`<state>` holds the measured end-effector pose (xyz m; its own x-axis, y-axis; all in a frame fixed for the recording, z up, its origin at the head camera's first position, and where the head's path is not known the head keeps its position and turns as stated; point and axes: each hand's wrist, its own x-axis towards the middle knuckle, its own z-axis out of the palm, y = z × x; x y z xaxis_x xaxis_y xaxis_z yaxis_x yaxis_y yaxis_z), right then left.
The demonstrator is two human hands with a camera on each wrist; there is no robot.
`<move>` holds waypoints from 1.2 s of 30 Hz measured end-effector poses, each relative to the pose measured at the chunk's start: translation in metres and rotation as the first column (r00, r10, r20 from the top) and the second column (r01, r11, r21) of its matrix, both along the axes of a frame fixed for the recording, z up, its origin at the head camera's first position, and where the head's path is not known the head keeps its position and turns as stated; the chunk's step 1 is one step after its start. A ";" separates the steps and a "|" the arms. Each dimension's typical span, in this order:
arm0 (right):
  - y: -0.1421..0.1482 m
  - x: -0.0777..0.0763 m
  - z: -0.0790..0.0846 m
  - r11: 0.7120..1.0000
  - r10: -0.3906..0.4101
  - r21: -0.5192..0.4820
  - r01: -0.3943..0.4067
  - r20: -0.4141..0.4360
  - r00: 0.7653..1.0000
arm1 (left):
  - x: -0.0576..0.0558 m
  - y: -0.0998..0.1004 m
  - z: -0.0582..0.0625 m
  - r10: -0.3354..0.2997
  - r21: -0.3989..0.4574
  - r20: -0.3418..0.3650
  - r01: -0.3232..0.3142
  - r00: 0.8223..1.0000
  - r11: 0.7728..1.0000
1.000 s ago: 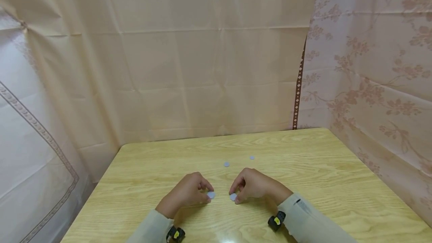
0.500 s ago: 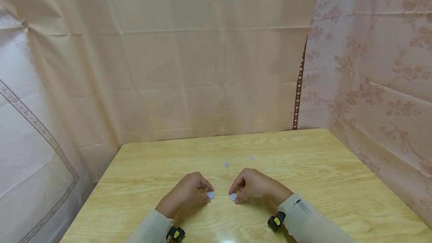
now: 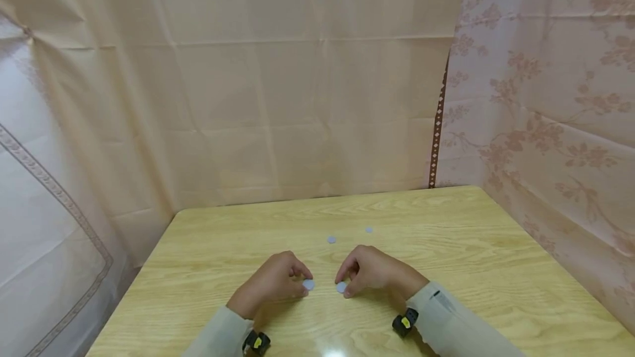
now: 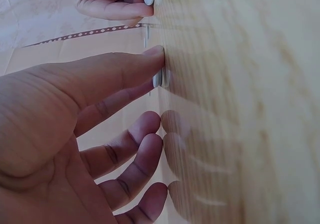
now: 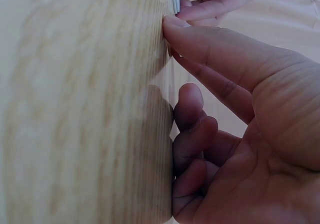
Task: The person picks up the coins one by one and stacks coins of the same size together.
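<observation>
Basically, glossy wood-grain table [image 3: 228, 236], corners rounded. Mid-table: L hand [image 3: 278, 279] & R hand [image 3: 374, 270], thumb + index slightly apart, pinching L disc [image 3: 309, 285] & R disc [image 3: 340, 287] resp., both thin, round, pale grey, smooth-looking, at tabletop level. Step now = prob. rim-gripping; next move likely needs light, even pinch. Farther back on table, appearing smaller: loose disc [image 3: 331, 239], farthest disc [image 3: 369, 230].

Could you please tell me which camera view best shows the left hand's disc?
The head view: the disc in the left hand shows most of its face. The left wrist view gives a partly hidden sliver; the right wrist view, its edge near the top.
</observation>
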<state>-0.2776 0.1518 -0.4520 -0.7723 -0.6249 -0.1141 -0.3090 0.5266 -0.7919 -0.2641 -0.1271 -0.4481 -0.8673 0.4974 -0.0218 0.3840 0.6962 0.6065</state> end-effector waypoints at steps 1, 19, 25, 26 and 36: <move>0.000 0.000 0.000 1.000 0.001 0.001 -0.001 -0.001 1.000 | 0.000 0.000 0.000 -0.004 -0.002 -0.001 0.004 1.000 1.000; -0.001 -0.001 0.000 1.000 -0.011 0.003 0.011 0.015 1.000 | 0.005 0.000 0.004 -0.015 0.007 -0.012 0.015 1.000 1.000; 0.001 -0.002 -0.001 1.000 -0.011 -0.005 0.011 0.012 1.000 | 0.003 0.003 0.005 -0.020 0.009 -0.008 0.020 1.000 1.000; 0.001 -0.002 -0.001 1.000 -0.012 -0.007 0.012 0.011 1.000 | 0.003 0.003 0.006 -0.016 0.004 -0.004 0.016 1.000 1.000; 0.000 -0.002 -0.001 1.000 -0.005 -0.009 0.005 0.004 1.000 | -0.008 0.010 0.016 -0.015 0.012 -0.002 0.015 1.000 1.000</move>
